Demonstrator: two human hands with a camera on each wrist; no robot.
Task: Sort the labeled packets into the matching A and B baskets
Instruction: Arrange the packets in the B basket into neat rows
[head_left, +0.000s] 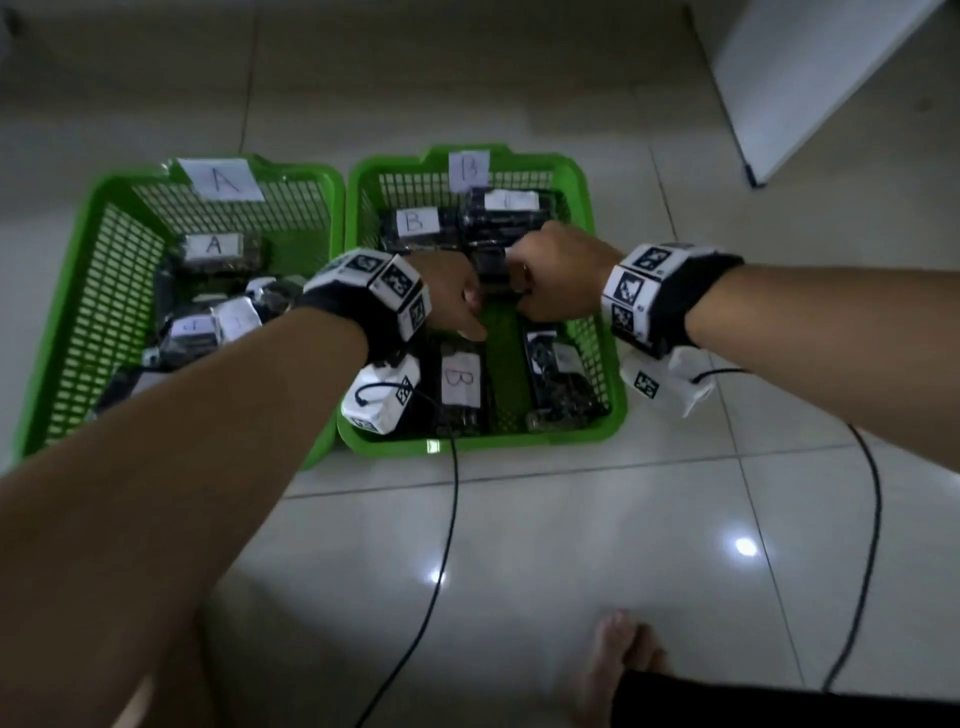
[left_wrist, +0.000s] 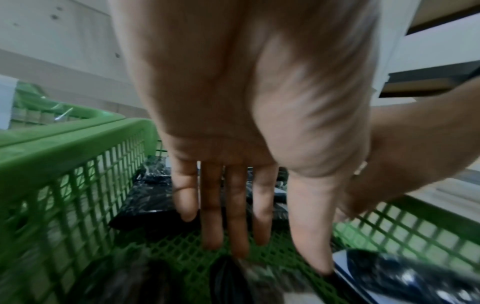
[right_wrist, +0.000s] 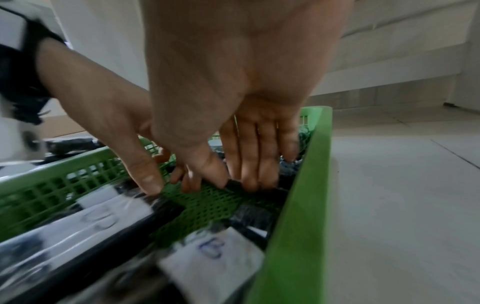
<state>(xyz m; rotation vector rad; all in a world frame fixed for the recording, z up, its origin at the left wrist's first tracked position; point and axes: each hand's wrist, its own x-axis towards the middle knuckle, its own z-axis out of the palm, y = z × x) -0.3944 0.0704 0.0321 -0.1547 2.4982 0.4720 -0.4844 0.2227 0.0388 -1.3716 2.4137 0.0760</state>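
Two green baskets stand side by side, basket A (head_left: 57, 332) on the left and basket B (head_left: 483, 441) on the right, each with a paper letter sign. Both hands reach into basket B. My left hand (head_left: 470, 312) (left_wrist: 270, 246) has straight fingers pointing down at the mesh floor and holds nothing. My right hand (head_left: 517, 288) (right_wrist: 233, 183) pinches the edge of a dark packet (head_left: 491, 265) (right_wrist: 280, 189) between thumb and fingers, low near the basket floor. Its label is hidden. Several dark packets labelled B (head_left: 460, 379) (right_wrist: 213, 263) lie in basket B.
Basket A holds several dark packets, one showing an A label (head_left: 213, 245). Two black cables (head_left: 447, 519) trail from the wrist cameras across the tiled floor. A bare foot (head_left: 618, 660) is near the bottom edge. A white panel (head_left: 810, 78) leans at the upper right.
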